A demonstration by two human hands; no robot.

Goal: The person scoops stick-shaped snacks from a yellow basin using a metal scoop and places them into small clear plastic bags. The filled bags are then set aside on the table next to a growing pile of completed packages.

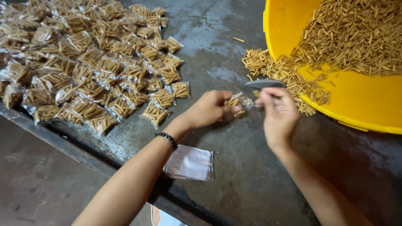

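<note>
The left hand [208, 109] pinches a small clear packet [237, 101], partly filled; the right hand [278, 114] closes its grip on a metal scoop [264, 83] at the packet's mouth. Left of the grip lie many filled packets [88, 62] — beyond it, the yellow tub [356, 104] holds plenty of snack sticks [356, 33]; empty bags [189, 163] wait on the desk [234, 175] below.

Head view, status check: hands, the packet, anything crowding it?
Left hand pinching small clear packet of snack sticks. Right hand at its mouth, holding a metal scoop. Spilled sticks by yellow tub; empty bags below wrist.
</note>
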